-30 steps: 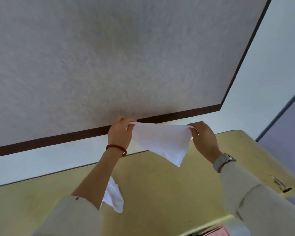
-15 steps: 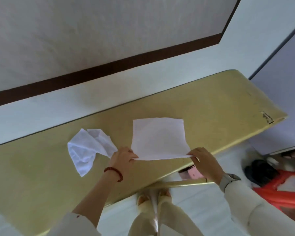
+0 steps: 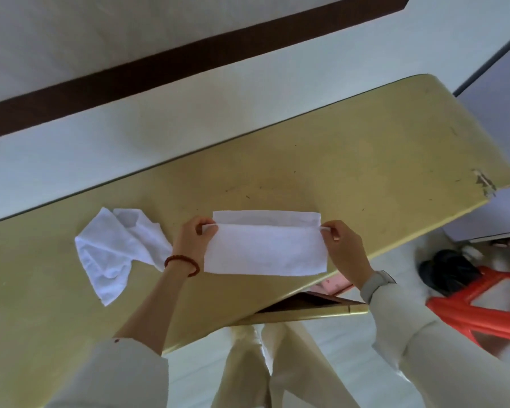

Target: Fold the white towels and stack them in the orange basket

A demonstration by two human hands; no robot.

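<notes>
where the frame cuts it, the orange basket blurs.

A single head-worn camera (wide-angle, tilted) looks steeply down from close above onto the worn yellow-green counter, facing the white wall behind it.

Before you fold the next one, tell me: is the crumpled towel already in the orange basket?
No. The crumpled towel lies on the yellow table beside the left hand, apart from the orange basket on the floor.

Orange basket — blurred, cut off at right edge.
</notes>
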